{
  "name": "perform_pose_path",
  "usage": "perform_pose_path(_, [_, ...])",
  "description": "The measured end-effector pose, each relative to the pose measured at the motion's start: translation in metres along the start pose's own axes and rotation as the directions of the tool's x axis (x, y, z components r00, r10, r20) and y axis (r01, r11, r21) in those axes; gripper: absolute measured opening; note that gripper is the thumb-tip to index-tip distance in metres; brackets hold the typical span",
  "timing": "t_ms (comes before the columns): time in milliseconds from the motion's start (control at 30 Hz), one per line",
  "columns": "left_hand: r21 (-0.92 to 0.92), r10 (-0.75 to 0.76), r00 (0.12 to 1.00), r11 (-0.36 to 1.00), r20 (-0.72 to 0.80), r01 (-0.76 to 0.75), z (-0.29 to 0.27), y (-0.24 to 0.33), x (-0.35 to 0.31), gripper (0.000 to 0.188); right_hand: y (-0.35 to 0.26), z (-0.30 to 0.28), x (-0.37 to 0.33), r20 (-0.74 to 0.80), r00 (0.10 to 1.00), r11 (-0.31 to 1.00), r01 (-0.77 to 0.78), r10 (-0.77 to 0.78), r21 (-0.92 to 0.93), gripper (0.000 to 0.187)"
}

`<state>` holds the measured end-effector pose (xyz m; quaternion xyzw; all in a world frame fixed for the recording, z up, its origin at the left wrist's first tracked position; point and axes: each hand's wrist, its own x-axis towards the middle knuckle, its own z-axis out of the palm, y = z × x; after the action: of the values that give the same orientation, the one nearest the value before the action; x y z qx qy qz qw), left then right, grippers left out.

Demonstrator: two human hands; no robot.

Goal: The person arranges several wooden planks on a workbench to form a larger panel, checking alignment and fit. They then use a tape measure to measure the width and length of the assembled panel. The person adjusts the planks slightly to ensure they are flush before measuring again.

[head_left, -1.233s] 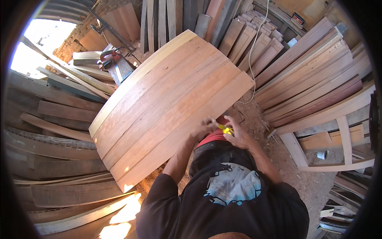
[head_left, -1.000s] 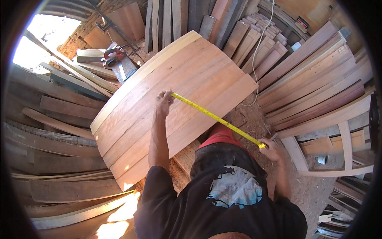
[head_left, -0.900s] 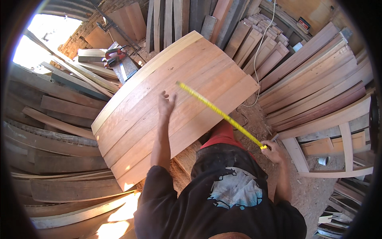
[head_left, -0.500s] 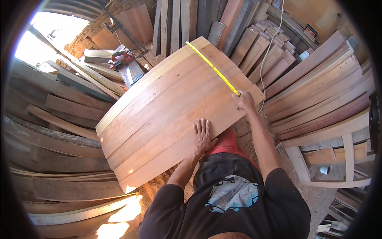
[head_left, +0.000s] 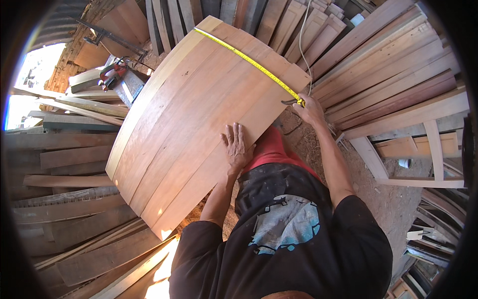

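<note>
We lay our left hand [head_left: 238,148] flat, fingers spread, on the near edge of the wide reddish-brown panel of glued wooden boards [head_left: 199,119], which leans among stacked timber. Our right hand [head_left: 309,107] is at the panel's right corner, closed on the near end of the yellow measuring tape [head_left: 249,61]. The tape already spans the far end from left corner to right, so we judge the reading remains to be taken.

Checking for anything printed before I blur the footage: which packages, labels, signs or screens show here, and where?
No packages, signs or screens show.
Tape measure blade: stretched across the far end of the wooden panel, a thin yellow strip with dark markings.
Shirt print: on the person's black top, an irregular blue and white patch.
</note>
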<state>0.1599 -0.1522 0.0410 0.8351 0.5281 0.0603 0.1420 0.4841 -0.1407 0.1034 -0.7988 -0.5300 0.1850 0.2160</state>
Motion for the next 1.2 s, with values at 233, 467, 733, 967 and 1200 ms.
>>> perform_pose_path(233, [0.0,0.003,1.0,1.0,-0.003,-0.003,0.003,-0.002,0.002,0.099,0.02,-0.004,-0.009,0.057,0.997,0.999,-0.042,0.041,0.003,0.058])
perform_pose_path(467, [0.037,0.004,1.0,0.999,-0.005,-0.003,-0.001,0.001,0.003,0.097,0.026,0.0,-0.009,0.026,1.0,1.0,-0.011,0.012,-0.019,0.055])
perform_pose_path(733, [0.02,-0.001,1.0,1.0,-0.002,0.001,0.004,-0.001,0.003,0.098,0.026,0.001,-0.009,0.009,1.0,1.0,0.021,-0.021,-0.015,0.05])
perform_pose_path(967, [-0.023,0.012,1.0,1.0,-0.02,-0.012,0.005,-0.001,0.003,0.101,0.034,0.007,-0.009,-0.002,1.0,0.998,-0.012,0.012,-0.064,0.052])
perform_pose_path(1200, [0.04,0.013,1.0,0.999,0.02,-0.014,0.003,0.0,0.004,0.097,0.04,0.012,-0.012,-0.007,0.999,0.993,-0.043,0.042,-0.112,0.051])
